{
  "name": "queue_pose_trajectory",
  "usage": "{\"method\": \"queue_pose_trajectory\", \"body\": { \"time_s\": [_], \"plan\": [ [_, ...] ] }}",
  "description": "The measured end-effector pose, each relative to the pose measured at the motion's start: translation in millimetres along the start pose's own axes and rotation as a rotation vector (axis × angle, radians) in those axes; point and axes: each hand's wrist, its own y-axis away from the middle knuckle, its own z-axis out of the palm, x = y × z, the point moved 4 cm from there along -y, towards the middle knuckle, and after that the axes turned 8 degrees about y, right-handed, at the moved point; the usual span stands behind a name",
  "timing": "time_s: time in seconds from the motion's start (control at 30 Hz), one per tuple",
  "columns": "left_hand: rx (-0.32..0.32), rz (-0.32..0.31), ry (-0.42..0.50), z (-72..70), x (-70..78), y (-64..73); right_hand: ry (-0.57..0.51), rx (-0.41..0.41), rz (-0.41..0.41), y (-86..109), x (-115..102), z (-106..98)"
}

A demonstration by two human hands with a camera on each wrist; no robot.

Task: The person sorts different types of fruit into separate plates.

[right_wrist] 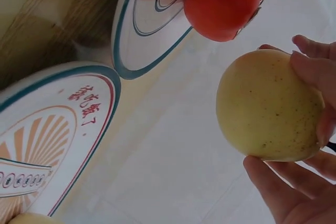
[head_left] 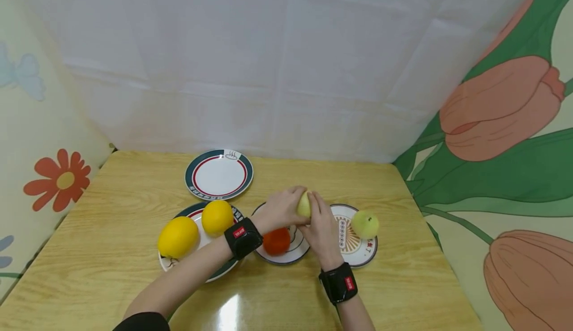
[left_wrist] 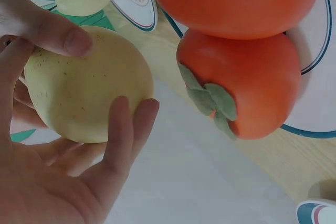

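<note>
A pale yellow-green pear (head_left: 304, 205) with dark specks is held up by both hands above the plates. My left hand (head_left: 282, 208) grips it from the left, its fingers curled round the side. From the right, my right hand (head_left: 323, 229) holds the same pear, fingers along its far side. In the left wrist view the pear (left_wrist: 89, 85) sits between fingertips and a thumb; in the right wrist view fingers reach the pear (right_wrist: 270, 106) from the right. Below the hands, two orange persimmons (left_wrist: 239, 82) rest on the middle plate (head_left: 282, 259), partly hidden by the left arm in the head view.
A second pear (head_left: 364, 224) lies on the right plate (head_left: 355, 259), close beside the middle one. To the left, two yellow fruits (head_left: 178, 237) sit on a larger plate (head_left: 224, 270) under the left forearm. Behind it stands a blue-rimmed plate (head_left: 219, 175) near the white backdrop (head_left: 268, 72).
</note>
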Motion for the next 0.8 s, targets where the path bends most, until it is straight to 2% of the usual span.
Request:
{"method": "queue_pose_trajectory", "body": {
  "time_s": [0.17, 0.27, 0.4, 0.6, 0.8],
  "plan": [
    [-0.029, 0.020, 0.045, 1.6, -3.5, 0.5, 0.012, 0.002, 0.058, 1.5, 10.0, -1.1],
    [-0.022, -0.003, 0.041, -0.3, -11.5, -0.4, 0.028, -0.006, 0.116, 4.3, 22.2, -3.7],
    [0.036, -0.075, -0.018, -9.3, -27.1, -1.7, 0.034, -0.041, 0.209, 11.3, 42.0, -8.0],
    [0.107, -0.210, -0.140, -25.8, -48.2, 1.5, 0.041, -0.176, 0.342, 27.4, 68.2, -9.3],
    [0.125, -0.299, -0.153, -32.1, -62.4, 7.4, 0.055, -0.225, 0.379, 39.3, 80.8, -9.0]
  ]
}}
